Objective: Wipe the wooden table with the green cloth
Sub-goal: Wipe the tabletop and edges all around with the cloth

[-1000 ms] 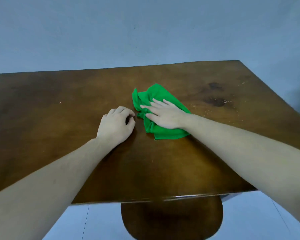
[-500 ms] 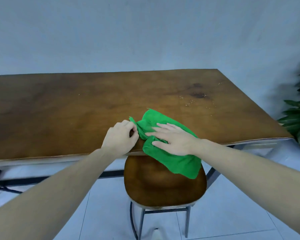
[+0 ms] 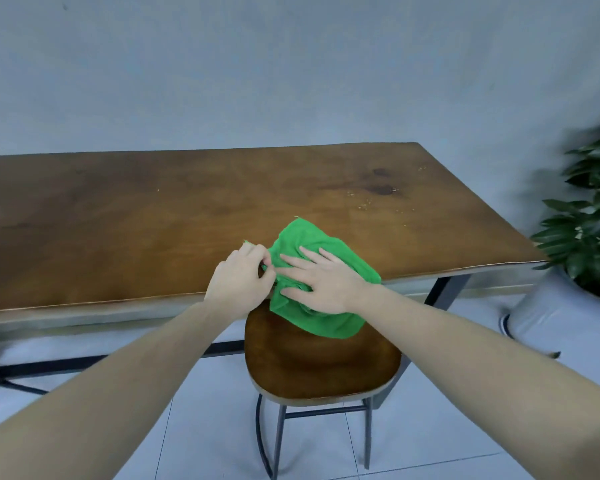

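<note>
While draped over the near edge of the wooden table, green cloth sits partly on the top, partly hanging off toward the stool below. Upper part flat on the wood, far corner pointing away toward the wall; lower part hanging past the edge, over the stool seat. Long axis roughly far-to-near, tilted slightly right, crossing the table edge. Right hand flat on the cloth, fingers straight and spread, pointing left and away, palm pressing right at the edge line. Left hand just beside it on the left, fingers curled, pinching the cloth's left corner; small green tip visible past the knuckles. Exact finger contact hidden behind the hand. Both hands touching or nearly touching at the cloth's left side. Wide bare tabletop to the left and behind the cloth, running to the far edge. To the right, a shorter stretch of wood up to the right end, with scattered crumbs and a dark stain near the far right corner. Potted plant beyond the right end, blurred, apart from the table.
</note>
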The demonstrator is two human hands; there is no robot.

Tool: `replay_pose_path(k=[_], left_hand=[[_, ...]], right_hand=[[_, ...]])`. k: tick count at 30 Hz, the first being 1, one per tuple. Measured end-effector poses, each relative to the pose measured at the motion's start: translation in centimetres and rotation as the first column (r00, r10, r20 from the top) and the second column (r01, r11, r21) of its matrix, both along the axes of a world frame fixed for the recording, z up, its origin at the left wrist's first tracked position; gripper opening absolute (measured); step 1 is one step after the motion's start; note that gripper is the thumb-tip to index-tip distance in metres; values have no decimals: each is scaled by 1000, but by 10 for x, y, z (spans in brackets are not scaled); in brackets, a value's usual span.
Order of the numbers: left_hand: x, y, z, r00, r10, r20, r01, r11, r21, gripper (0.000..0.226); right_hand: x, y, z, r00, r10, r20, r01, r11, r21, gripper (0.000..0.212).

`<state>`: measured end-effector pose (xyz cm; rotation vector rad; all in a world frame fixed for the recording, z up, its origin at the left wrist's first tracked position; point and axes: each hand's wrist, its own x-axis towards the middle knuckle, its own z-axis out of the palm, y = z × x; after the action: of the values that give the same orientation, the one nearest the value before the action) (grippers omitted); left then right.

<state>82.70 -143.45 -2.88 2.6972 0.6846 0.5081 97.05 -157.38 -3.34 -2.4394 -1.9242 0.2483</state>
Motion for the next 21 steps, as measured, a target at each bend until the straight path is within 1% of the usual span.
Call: replay_pose_path(k=[5, 9, 12, 16, 21], left_hand=[[24, -8, 2, 999, -53, 1, 53, 999, 7, 11], [57, -19, 1, 995, -99, -13, 99, 995, -1, 19], [86, -26, -1, 994, -109, -20, 109, 994, 5, 25], [123, -19, -7, 997, -64, -36, 64, 998, 5, 30], [170, -1, -5, 993, 93, -67, -96, 994, -52, 35]], right_hand=[[35, -38, 5, 999, -50, -4, 50, 999, -18, 62], [77, -73, 8, 995, -99, -26, 97, 994, -45, 65], [101, -85, 9, 994, -106, -36, 104, 993, -53, 68], [125, -64, 10, 996, -77, -47, 72, 992, -108, 67], [177, -7, 10, 999, -28, -36, 25, 995, -101, 59]])
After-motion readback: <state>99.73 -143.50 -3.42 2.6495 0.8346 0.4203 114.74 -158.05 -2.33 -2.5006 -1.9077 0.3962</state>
